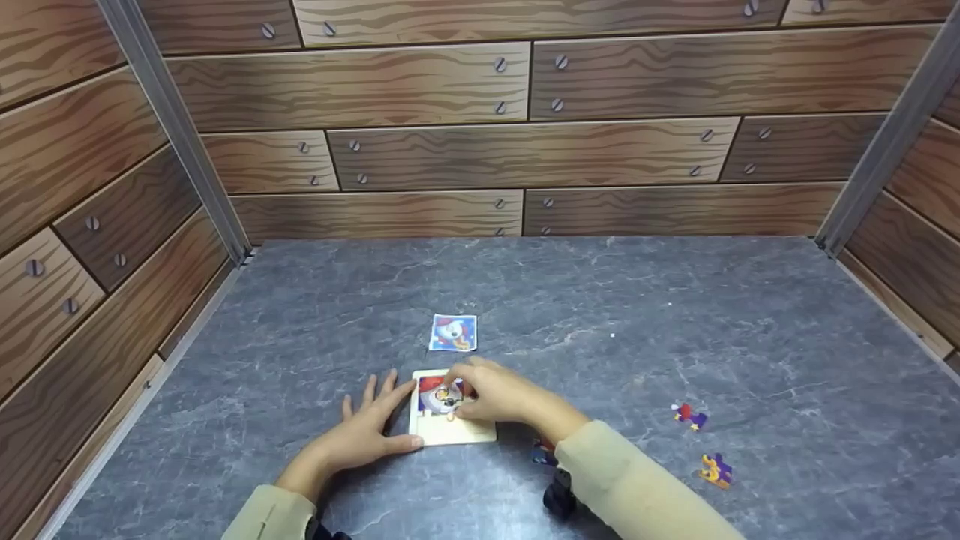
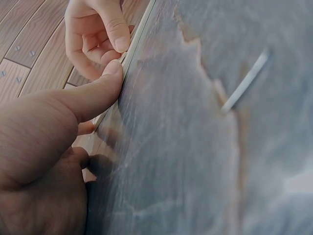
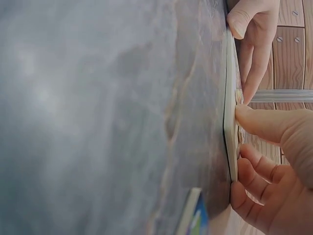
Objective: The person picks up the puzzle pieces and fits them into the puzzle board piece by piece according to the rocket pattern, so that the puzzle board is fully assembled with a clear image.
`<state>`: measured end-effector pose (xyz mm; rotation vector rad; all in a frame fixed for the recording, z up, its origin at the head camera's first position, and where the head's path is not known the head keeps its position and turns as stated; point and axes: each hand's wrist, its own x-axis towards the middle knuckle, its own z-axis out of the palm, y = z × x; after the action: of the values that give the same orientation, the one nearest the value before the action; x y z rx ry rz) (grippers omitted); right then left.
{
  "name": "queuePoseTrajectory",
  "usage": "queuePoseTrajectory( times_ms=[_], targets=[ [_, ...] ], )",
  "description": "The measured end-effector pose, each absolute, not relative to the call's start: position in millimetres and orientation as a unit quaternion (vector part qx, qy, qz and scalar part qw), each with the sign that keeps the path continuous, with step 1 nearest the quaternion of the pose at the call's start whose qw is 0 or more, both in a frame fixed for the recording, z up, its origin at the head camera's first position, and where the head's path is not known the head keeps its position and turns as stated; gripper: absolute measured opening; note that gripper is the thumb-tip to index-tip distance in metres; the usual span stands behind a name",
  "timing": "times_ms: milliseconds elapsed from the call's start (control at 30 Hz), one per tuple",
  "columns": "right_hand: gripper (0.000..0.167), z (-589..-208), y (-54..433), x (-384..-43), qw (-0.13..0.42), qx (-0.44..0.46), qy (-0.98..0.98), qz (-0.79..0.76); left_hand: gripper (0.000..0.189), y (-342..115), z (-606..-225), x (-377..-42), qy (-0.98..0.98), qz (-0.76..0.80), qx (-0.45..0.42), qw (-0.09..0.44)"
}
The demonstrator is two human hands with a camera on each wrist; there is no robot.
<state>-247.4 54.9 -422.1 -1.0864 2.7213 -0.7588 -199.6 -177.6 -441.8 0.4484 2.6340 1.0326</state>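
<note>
A cream puzzle tray lies on the grey marbled surface, its upper part filled with a colourful cartoon picture in red, purple and white. My left hand is spread at its left side, fingers straight, the thumb touching the lower left corner. Over the picture, my right hand bends its fingers and thumb about a puzzle piece, mostly covered by the fingertips. The tray is edge-on in the right wrist view, where the right thumb rests on its top. Just beyond the tray lies a square picture card.
Two loose puzzle pieces, one red and purple and one yellow and purple, lie to the right. Another blue-and-red piece is partly hidden under the right forearm. Wood-plank-patterned walls enclose the surface at the back and both sides.
</note>
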Motion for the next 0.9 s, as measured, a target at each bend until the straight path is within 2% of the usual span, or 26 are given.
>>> queuePoseTrajectory(
  times_ms=[200, 900],
  targets=[
    [0.028, -421.0, 54.9, -246.4, 0.052, -0.369, 0.894, -0.247, 0.085, -178.1, -441.5, -198.8, 0.911, 0.354, 0.163, 0.132],
    [0.029, -420.4, 56.4, -245.3, 0.054, -0.391, 0.896, -0.206, 0.084, -178.3, -442.0, -198.4, 0.908, 0.361, 0.163, 0.134]
  ],
)
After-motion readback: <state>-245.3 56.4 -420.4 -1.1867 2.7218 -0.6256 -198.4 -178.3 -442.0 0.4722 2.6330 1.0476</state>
